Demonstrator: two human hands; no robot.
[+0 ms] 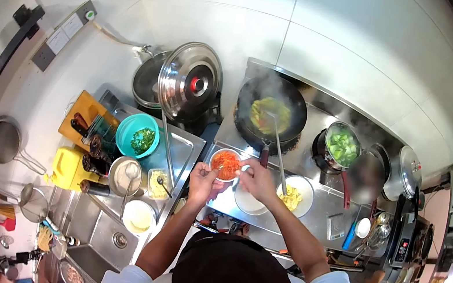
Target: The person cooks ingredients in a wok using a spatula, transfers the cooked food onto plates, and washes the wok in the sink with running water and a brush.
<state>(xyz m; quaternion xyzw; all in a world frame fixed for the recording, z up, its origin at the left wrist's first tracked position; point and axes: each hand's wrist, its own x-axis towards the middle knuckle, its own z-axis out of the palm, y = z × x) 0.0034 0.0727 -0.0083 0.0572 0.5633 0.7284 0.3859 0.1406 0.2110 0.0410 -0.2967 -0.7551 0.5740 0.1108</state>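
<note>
A cook's left hand (203, 180) curls its fingers at the lower-left rim of a small white bowl of chopped red chili (225, 163), while the right hand (256, 181) has bent fingers at its right rim; how firmly each grips cannot be told. The bowl sits between them, near the steaming wok (271, 113).

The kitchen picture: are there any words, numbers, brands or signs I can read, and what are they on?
None can be read for sure.
White papers on the wall: too small to read.
Round green and white sticker above them: too small.
Small red display at the right: too blurred.
Yellow jug: no readable label.
</note>
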